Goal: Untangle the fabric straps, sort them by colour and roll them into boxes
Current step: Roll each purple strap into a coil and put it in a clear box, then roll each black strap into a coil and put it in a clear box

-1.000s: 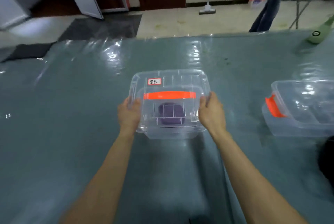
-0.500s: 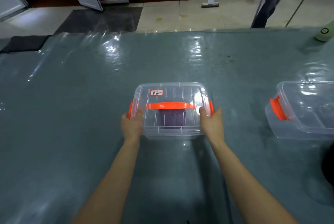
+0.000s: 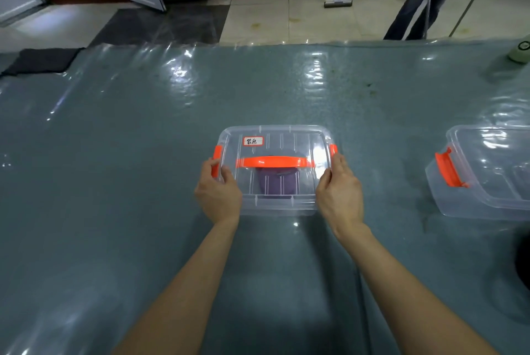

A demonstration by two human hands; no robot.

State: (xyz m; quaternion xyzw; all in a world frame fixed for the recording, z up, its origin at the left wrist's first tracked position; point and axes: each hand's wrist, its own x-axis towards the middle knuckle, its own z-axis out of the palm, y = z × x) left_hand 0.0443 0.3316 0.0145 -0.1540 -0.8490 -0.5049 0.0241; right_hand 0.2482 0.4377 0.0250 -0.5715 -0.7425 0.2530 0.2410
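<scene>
A clear plastic box (image 3: 286, 136) with an orange handle, orange side clips and a small white label stands lidded on the table in the middle. Through its lid I see a rolled purple strap (image 3: 277, 182) inside. My left hand (image 3: 218, 191) grips the box's left side, fingers curled at the left orange clip. My right hand (image 3: 339, 191) grips the right side, fingers up by the right clip. A second clear box (image 3: 487, 182) with an orange clip sits at the right edge.
The table wears a shiny grey-green plastic sheet (image 3: 143, 154). A pale green bottle (image 3: 520, 52) lies at the far right. A dark cloth (image 3: 40, 61) lies at the far left edge. A person's legs (image 3: 413, 10) and a floor mop (image 3: 338, 2) stand beyond the table.
The box was tilted up off the table between my hands; now it sits flat. Both hands have shifted to its side clips.
</scene>
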